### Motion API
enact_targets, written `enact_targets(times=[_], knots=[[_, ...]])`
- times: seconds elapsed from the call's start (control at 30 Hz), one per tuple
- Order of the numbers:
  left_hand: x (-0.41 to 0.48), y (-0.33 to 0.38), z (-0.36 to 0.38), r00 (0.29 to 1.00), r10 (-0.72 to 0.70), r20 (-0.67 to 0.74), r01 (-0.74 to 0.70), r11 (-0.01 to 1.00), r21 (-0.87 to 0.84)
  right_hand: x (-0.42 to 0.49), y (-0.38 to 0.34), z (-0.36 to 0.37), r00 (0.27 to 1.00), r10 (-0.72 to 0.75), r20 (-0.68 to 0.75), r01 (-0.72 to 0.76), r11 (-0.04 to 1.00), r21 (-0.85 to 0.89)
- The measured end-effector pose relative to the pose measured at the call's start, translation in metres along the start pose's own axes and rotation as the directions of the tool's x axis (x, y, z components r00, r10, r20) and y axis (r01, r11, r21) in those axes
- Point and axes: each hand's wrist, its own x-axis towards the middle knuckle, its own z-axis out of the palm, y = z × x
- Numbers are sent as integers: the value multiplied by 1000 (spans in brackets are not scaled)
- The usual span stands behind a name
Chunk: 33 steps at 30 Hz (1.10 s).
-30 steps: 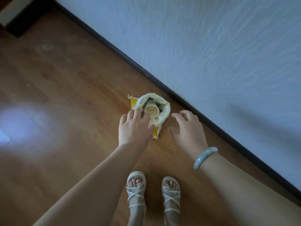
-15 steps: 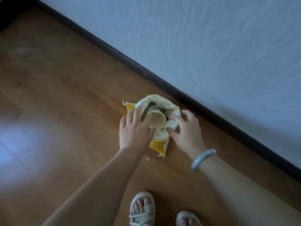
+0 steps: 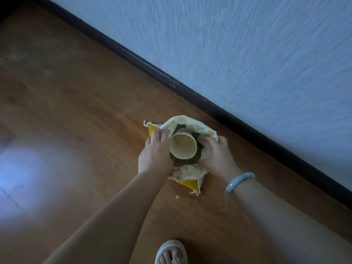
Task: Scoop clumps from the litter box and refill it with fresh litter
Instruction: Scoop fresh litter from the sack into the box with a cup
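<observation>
Fingers of my left hand curl over the near-left rim of the litter bag, and my right hand, bracelet on the wrist, pinches the rim on the opposite side, so both hands hold the mouth of the bag wide. Right between them, a paper cup lies tipped toward me on the dark litter, mouth up, and it looks empty. For a clean scoop, I reckon one hand should keep the rim taut while the other takes the cup and digs it in low, then lifts level so nothing spills; a few crumbs already dot the floor beside the bag. How full the bag is, I can't judge, since its folded sides hide that. Beyond it run the dark skirting board and the pale wall, both smeared by blur. No litter box is anywhere in view, so the carry distance is unknown.
</observation>
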Motion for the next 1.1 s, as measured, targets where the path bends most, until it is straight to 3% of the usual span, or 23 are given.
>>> enact_targets(times=[0.33,0.53,0.8,1.1], knots=[[-65,-15,-48,996,-84,29,88,980,-181,-69,-35,-27,989,-134,59,140,982,-124],[-131,-7,-85,998,-67,10,67,937,-342,-130,-67,-70,972,-184,143,209,961,-183],[-232,12,-179,990,-120,-69,69,858,-509,-223,-140,-134,932,-305,194,335,930,-150],[-346,26,-306,966,-222,-134,109,817,-566,-336,-253,-189,888,-380,259,437,874,-214]])
